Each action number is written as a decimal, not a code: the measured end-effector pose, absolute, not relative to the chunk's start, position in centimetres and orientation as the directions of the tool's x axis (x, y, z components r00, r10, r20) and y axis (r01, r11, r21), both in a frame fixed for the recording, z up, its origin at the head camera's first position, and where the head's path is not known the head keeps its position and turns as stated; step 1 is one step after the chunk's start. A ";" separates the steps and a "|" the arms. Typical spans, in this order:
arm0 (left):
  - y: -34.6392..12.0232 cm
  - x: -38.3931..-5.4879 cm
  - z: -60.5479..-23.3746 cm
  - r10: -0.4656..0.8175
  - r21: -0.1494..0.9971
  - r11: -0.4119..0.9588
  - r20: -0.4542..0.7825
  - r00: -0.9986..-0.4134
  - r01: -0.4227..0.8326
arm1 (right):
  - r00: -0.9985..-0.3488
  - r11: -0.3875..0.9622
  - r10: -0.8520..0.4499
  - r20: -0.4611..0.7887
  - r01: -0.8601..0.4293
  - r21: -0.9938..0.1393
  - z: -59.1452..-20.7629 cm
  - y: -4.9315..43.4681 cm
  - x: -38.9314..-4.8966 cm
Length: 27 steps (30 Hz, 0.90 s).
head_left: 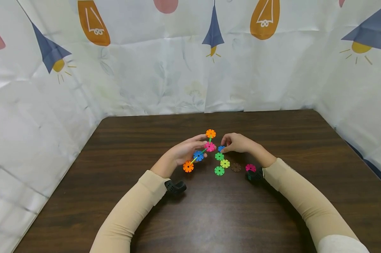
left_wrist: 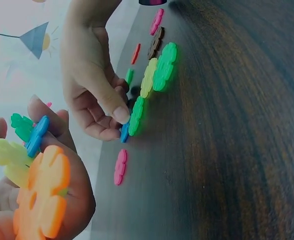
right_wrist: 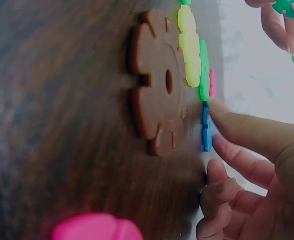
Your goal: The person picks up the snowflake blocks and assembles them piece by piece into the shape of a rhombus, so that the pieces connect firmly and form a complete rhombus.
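A chain of notched plastic flower discs, joined edge to edge at angles, is held by my left hand [head_left: 184, 151]. In it are orange [head_left: 188, 167], blue [head_left: 198, 155] and pink discs [head_left: 210, 147], with green and yellow ones seen edge-on. An orange disc [left_wrist: 44, 192] fills the near end of the chain in the left wrist view. My right hand [head_left: 239, 143] pinches a loose blue disc [right_wrist: 206, 130] between thumb and index finger, low at the tabletop. A green disc [head_left: 219, 156] lies right beside that blue one.
Loose discs lie on the dark wooden table [head_left: 196, 218]: yellow [head_left: 224, 163], another green [head_left: 219, 171], brown [head_left: 236, 167] and pink [head_left: 250, 168] near the right wrist. The left wrist view also shows a red disc [left_wrist: 136, 53]. A patterned white curtain [head_left: 177, 77] encloses the table.
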State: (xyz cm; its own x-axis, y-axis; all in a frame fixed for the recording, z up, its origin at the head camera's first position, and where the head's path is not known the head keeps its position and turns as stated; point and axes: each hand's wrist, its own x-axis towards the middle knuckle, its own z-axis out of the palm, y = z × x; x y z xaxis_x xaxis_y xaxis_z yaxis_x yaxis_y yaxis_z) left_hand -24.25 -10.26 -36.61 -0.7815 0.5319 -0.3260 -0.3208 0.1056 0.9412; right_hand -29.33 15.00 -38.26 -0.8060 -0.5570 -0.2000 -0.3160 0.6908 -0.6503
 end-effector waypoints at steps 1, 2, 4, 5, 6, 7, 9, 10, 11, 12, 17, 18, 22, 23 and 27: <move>-10.2 -24.2 -36.6 0.530 0.941 0.105 -0.326 -0.783 -0.321 | -0.806 0.690 -0.558 -0.200 -0.317 -0.651 -38.2 15.0 -29.3; -10.2 -24.2 -36.6 0.531 0.942 0.105 -0.325 -0.782 -0.320 | -0.806 0.690 -0.557 -0.199 -0.316 -0.651 -38.2 14.9 -29.3; -10.2 -24.2 -36.6 0.532 0.941 0.097 -0.325 -0.782 -0.325 | -0.808 0.689 -0.554 -0.200 -0.310 -0.655 -38.1 14.9 -29.3; -10.1 -24.2 -36.6 0.532 0.940 0.094 -0.326 -0.781 -0.328 | -0.809 0.689 -0.553 -0.200 -0.308 -0.656 -38.1 14.9 -29.3; -10.1 -24.1 -36.6 0.531 0.939 0.092 -0.327 -0.782 -0.331 | -0.810 0.687 -0.551 -0.200 -0.305 -0.659 -38.1 14.9 -29.3; -10.1 -24.1 -36.6 0.531 0.938 0.089 -0.329 -0.781 -0.334 | -0.811 0.687 -0.550 -0.200 -0.302 -0.661 -38.0 14.9 -29.3; -10.1 -24.1 -36.6 0.532 0.936 0.086 -0.332 -0.779 -0.340 | -0.812 0.684 -0.548 -0.199 -0.298 -0.666 -38.1 14.9 -29.3; -10.1 -24.0 -36.6 0.534 0.937 0.086 -0.331 -0.778 -0.340 | -0.814 0.684 -0.546 -0.199 -0.296 -0.667 -38.1 14.9 -29.3; -10.1 -24.0 -36.6 0.532 0.937 0.091 -0.332 -0.779 -0.337 | -0.815 0.682 -0.544 -0.198 -0.293 -0.670 -38.1 14.9 -29.3; -10.1 -24.0 -36.6 0.532 0.937 0.091 -0.332 -0.779 -0.337 | -0.817 0.680 -0.542 -0.197 -0.289 -0.674 -38.1 14.9 -29.3; -10.0 -23.9 -36.5 0.534 0.937 0.093 -0.334 -0.777 -0.338 | -0.818 0.655 -0.540 -0.196 -0.262 -0.709 -38.3 15.1 -29.4; -10.0 -23.9 -36.6 0.535 0.936 0.089 -0.334 -0.776 -0.341 | -0.817 0.647 -0.542 -0.197 -0.256 -0.718 -38.4 15.2 -29.4; -9.8 -24.0 -36.8 0.540 0.935 0.078 -0.331 -0.774 -0.345 | -0.810 0.612 -0.556 -0.188 -0.245 -0.752 -38.5 15.5 -29.3; -9.8 -24.0 -36.9 0.539 0.936 0.077 -0.330 -0.775 -0.344 | -0.808 0.605 -0.559 -0.186 -0.244 -0.758 -38.5 15.6 -29.2; -9.7 -24.1 -37.1 0.524 0.934 0.083 -0.336 -0.782 -0.346 | -0.806 0.583 -0.567 -0.170 -0.248 -0.774 -38.3 15.9 -29.0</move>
State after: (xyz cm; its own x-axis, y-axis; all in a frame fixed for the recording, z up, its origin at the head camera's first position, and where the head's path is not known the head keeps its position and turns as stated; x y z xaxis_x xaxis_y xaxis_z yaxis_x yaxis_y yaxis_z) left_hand -24.14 -9.67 -37.13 -0.7823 0.5242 -0.3365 -0.3465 0.0827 0.9344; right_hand -28.96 15.86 -38.35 -0.8059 -0.5672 -0.1695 -0.2475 0.5830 -0.7738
